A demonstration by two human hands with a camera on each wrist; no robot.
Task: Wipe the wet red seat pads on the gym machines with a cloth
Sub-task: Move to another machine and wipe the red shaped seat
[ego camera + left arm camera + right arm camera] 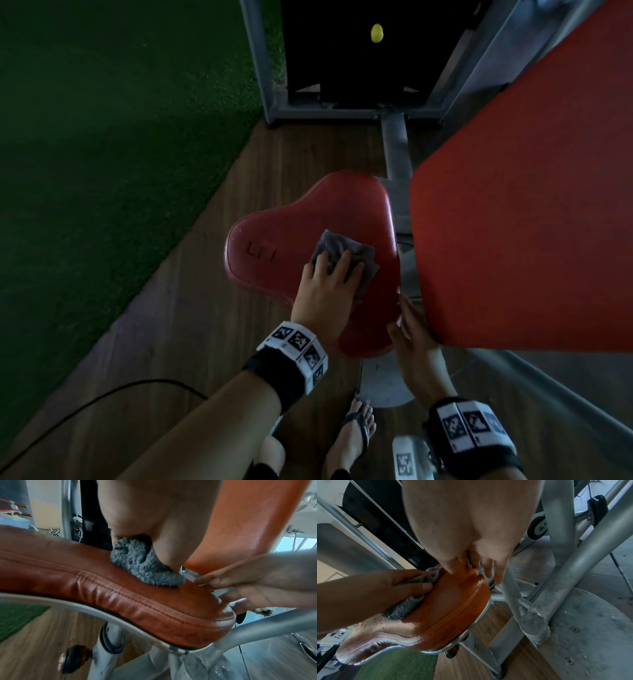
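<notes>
Red leather, glossy with water, is what we are working on: the seat pad [308, 233] of a gym machine, its stitched edge sitting on a grey metal rim. Our left hand [325, 291] lies flat on a grey fluffy cloth [346, 253], fingers spread and straight, pressing it against the middle of the pad so that the whole palm drives the wipe. In the left wrist view the cloth [145, 566] bunches up under the fingers, touching the leather.

Our right hand [416, 339] rests at the near right edge of the seat, fingers relaxed and extended, the fingertips [452, 572] touching the leather; we judge that it steadies the seat against the push of the wiping hand. It holds nothing.

Beads of water [373, 624] stand on the lobe of the seat pad [436, 612] nearest the right wrist camera, beside the cloth [402, 608], so this pad seems only partly dried. A larger red back pad [531, 205] slants above the seat on the right.

A mark pressed into the leather [262, 251] looks like two or three characters, but we cannot read it. The wrist bands [301, 346] carry black-and-white square code tags, no words.
</notes>
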